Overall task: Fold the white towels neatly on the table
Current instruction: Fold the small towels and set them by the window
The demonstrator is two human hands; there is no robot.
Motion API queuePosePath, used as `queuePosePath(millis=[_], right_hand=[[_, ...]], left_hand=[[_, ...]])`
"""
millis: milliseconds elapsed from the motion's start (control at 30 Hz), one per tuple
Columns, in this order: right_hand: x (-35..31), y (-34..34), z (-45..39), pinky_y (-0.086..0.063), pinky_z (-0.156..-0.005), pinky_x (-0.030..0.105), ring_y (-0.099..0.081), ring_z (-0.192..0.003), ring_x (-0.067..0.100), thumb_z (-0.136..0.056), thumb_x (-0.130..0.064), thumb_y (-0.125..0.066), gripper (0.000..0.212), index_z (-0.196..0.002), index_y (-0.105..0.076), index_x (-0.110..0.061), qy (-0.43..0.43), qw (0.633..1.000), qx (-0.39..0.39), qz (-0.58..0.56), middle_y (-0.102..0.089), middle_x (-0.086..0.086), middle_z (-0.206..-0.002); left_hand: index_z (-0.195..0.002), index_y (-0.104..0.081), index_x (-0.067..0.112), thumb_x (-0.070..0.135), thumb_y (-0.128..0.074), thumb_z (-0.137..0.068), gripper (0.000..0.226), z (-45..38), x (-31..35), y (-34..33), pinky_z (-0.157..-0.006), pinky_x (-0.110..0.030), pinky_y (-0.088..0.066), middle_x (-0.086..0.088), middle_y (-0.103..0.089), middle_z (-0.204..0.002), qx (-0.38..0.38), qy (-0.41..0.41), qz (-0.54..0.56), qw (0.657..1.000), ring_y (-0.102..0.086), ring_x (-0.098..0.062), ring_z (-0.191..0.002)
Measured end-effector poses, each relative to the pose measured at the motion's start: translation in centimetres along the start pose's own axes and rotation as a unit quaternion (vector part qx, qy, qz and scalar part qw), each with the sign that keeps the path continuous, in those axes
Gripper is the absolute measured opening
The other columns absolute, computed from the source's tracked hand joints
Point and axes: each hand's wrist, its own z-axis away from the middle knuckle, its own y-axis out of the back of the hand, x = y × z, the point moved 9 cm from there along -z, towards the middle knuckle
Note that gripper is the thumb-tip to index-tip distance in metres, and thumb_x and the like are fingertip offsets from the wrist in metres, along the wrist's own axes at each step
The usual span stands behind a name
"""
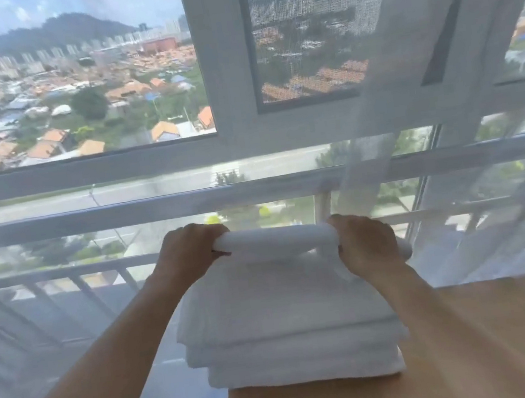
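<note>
Two hands, left hand (pixel 191 253) and right hand (pixel 365 245), grip opposite ends of a white towel (pixel 276 240) roll, atop a folded white stack (pixel 293 338) on the table (pixel 475 354).

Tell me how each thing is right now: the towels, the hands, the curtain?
top towel: far edge rolled, lifted, held at both ends
towel stack: folded, piled at the table's left edge
left hand: grips the roll's left end
right hand: grips the roll's right end
table: bears the stack
sheer curtain: hangs across the window's right side
</note>
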Motion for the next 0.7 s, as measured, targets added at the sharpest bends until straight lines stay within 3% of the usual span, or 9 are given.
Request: queuePosePath(millis=[100,200,433,533,600,700], right_hand=[[-0.1,-3.9,2.2,-0.041,-0.074,0.034,-0.065,-0.104,0.026,-0.089,-0.011,-0.051,0.042,-0.125,-0.054,-0.032,-0.019,0.998,-0.054,-0.010,-0.069,-0.004,-0.115],[0.0,-5.0,4.2,-0.044,-0.088,0.033,-0.063,-0.113,0.024,-0.088,-0.007,-0.049,0.058,-0.138,-0.049,-0.037,-0.013,0.998,-0.047,-0.024,-0.065,-0.007,-0.128],[2.0,-4.2,6.3,-0.047,-0.080,0.034,-0.065,-0.100,0.029,-0.079,-0.016,-0.065,0.059,-0.134,-0.054,-0.035,-0.043,0.995,0.000,-0.093,-0.070,-0.007,-0.116],[4.4,-3.8,6.8,-0.046,-0.080,0.035,-0.066,-0.097,0.025,-0.080,-0.033,-0.074,0.044,-0.121,-0.059,-0.031,-0.080,0.987,0.008,-0.141,-0.071,-0.007,-0.107],[6.1,-4.1,6.8,-0.046,-0.081,0.038,-0.064,-0.099,0.024,-0.078,-0.041,-0.078,0.039,-0.112,-0.062,-0.030,-0.117,0.977,-0.013,-0.177,-0.068,-0.007,-0.103],[7.8,-4.7,6.7,-0.051,-0.087,0.044,-0.061,-0.103,0.023,-0.070,-0.045,-0.086,0.038,-0.102,-0.069,-0.031,-0.170,0.938,-0.048,-0.298,-0.064,-0.003,-0.105]], left_hand=[[-0.101,-0.068,0.038,0.060,-0.071,-0.080,0.030,1.8,-1.4,-3.9,-0.068,-0.030,-0.039,0.013,-0.068,-0.090,-0.059,0.019,0.021,0.998,-0.065,-0.020,-0.092],[-0.089,-0.066,0.041,0.064,-0.075,-0.072,0.031,4.1,-3.1,-6.0,-0.066,-0.031,-0.042,0.017,-0.062,-0.077,-0.081,0.074,0.096,0.989,-0.061,-0.017,-0.082],[-0.093,-0.064,0.047,0.050,-0.089,-0.062,0.040,8.1,-7.4,-5.9,-0.069,-0.020,-0.042,0.024,-0.064,-0.092,0.027,0.199,0.325,0.924,-0.060,0.001,-0.085],[-0.104,-0.061,0.042,0.051,-0.091,-0.064,0.051,9.6,-8.7,-7.2,-0.061,-0.025,-0.052,0.009,-0.068,-0.095,0.016,0.290,0.472,0.832,-0.068,-0.008,-0.079],[-0.117,-0.059,0.024,0.055,-0.088,-0.064,0.067,10.1,-8.3,-8.6,-0.059,-0.033,-0.056,-0.008,-0.073,-0.091,-0.036,0.325,0.537,0.778,-0.072,-0.018,-0.073],[-0.127,-0.056,0.015,0.064,-0.072,-0.071,0.077,9.9,-7.0,-9.5,-0.067,-0.036,-0.060,-0.014,-0.077,-0.097,-0.087,0.331,0.628,0.699,-0.075,-0.030,-0.086]])
